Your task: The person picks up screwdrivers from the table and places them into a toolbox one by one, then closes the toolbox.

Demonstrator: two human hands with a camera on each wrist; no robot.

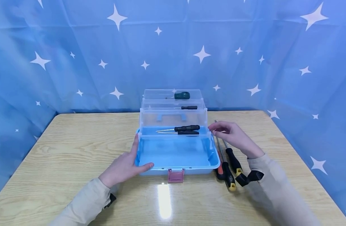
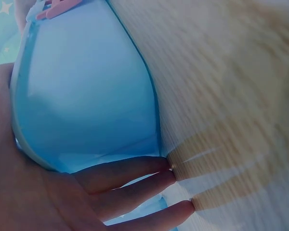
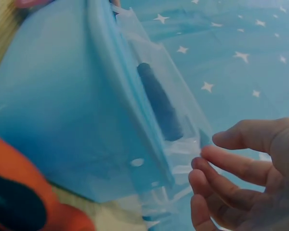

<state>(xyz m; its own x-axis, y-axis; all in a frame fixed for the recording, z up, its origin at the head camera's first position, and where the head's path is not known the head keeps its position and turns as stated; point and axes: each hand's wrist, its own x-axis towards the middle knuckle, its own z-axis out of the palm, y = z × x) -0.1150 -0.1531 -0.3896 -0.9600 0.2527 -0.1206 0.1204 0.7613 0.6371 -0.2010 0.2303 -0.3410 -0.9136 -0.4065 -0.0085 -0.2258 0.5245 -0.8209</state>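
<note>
A blue toolbox [image 1: 175,153] stands with its clear tiered trays [image 1: 173,117] raised at the back. My left hand [image 1: 125,166] rests against its left side, thumb on the front rim. In the left wrist view the fingers [image 2: 130,175] lie straight along the box wall. My right hand [image 1: 235,136] is at the right end of the lowest tray, fingers loosely bent. The right wrist view shows thumb and fingertips by the tray's edge; contact is hard to tell. That tray bears two black-handled screwdrivers [image 1: 187,128]. Higher up lie a small black-handled screwdriver [image 1: 189,107] and a green-handled screwdriver [image 1: 182,95].
Larger screwdrivers lie on the table right of the box: two with black-and-yellow handles [image 1: 228,176] and one with an orange-and-black handle [image 3: 43,192]. A pink latch [image 1: 175,176] hangs at the box front. A blue starred curtain [image 1: 173,56] surrounds the wooden table [image 1: 62,150].
</note>
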